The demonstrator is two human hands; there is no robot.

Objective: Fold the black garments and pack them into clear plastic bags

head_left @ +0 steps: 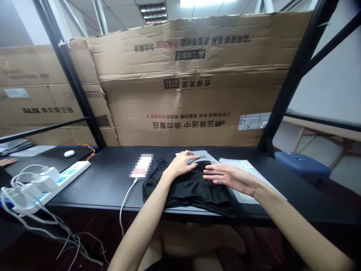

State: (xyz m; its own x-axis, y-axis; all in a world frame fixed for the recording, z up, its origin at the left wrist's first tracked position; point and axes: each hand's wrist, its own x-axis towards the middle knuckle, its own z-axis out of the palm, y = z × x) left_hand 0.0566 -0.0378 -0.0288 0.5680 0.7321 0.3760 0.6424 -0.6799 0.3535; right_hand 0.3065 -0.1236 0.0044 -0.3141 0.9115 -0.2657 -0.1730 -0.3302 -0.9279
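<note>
A black fabric garment (188, 194) was laid bunched on the bench (96, 188). It was judged soft and light, best taken by its upper fold. The left hand (180, 164) and right hand (229, 177) were held flat over it, the fingers (216, 172) spread, nothing gripped.

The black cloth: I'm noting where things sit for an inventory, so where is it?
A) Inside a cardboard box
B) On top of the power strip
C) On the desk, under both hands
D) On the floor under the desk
C. The black cloth lies on the black desk, with the left hand and the right hand over it.
</note>
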